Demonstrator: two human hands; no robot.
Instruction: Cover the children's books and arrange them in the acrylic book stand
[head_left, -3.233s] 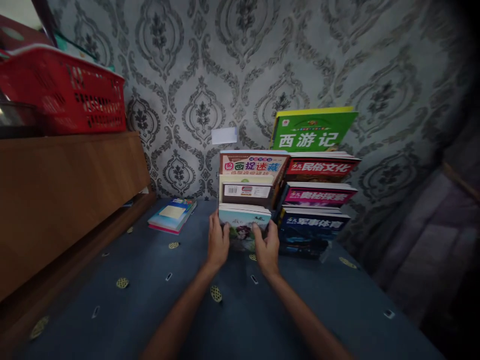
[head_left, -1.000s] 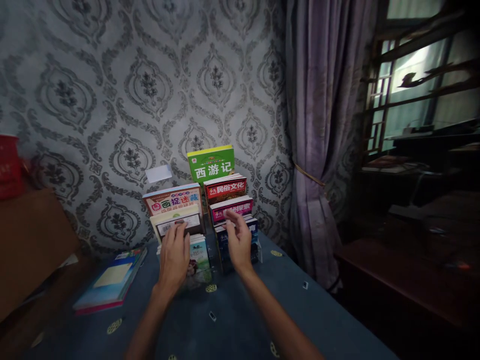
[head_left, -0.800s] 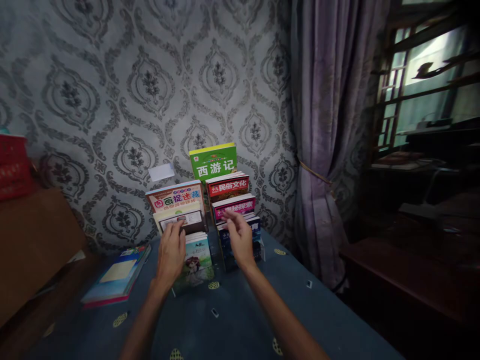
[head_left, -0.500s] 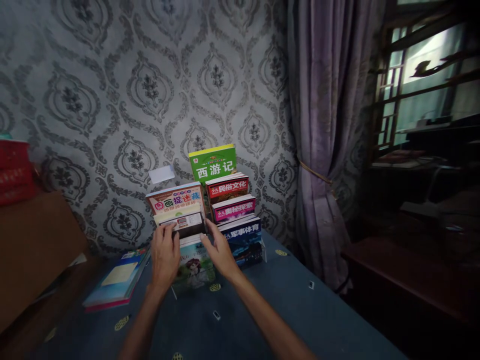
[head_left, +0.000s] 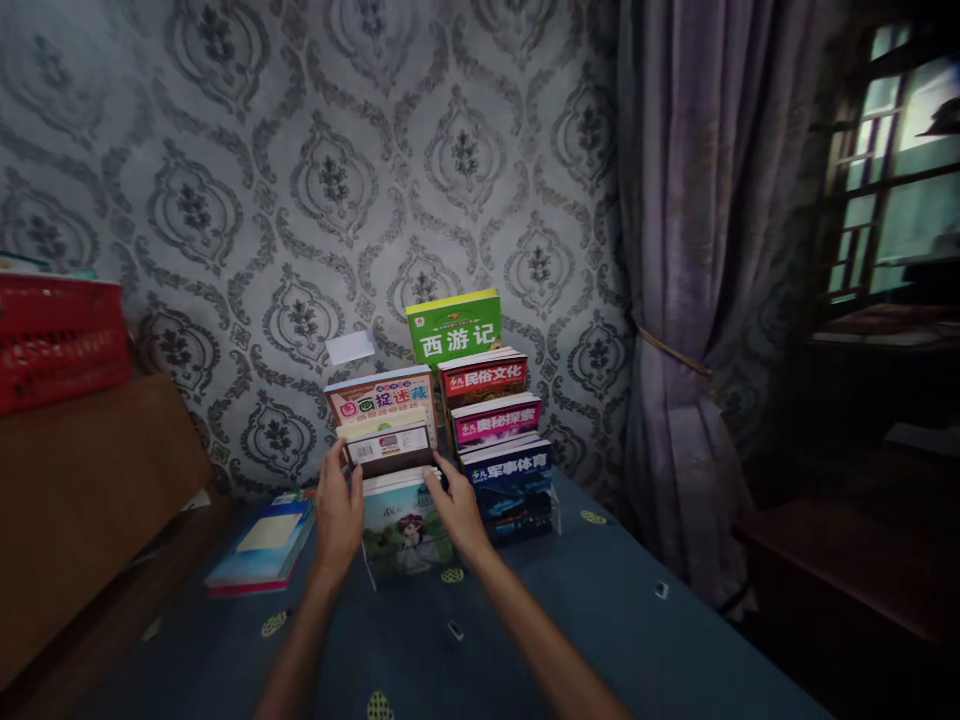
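Note:
Books stand in tiered rows on a clear stand. My left hand (head_left: 339, 515) grips the left edge of a dark brown book (head_left: 394, 460) with a white barcode label, thumb at its front. On the opposite edge, my right hand (head_left: 459, 512) holds the same book, its thumb near the top of the book in front. That front book (head_left: 409, 530) is green with a girl on its cover. Behind the brown book rise a pale-topped book (head_left: 382, 424) and a picture-puzzle book (head_left: 397, 392). The brown book's lower part is hidden.
The right row holds a green book (head_left: 457, 335), a red one (head_left: 487, 378), a pink one (head_left: 499, 425) and a dark blue one (head_left: 510, 495). More books (head_left: 266, 545) lie flat at left, near a cardboard box (head_left: 90, 490) and red basket (head_left: 60, 335). A curtain (head_left: 682, 300) hangs right.
The view has shifted left, so everything appears further right. My left fingers have moved from the brown book's front to its left edge, uncovering the barcode label.

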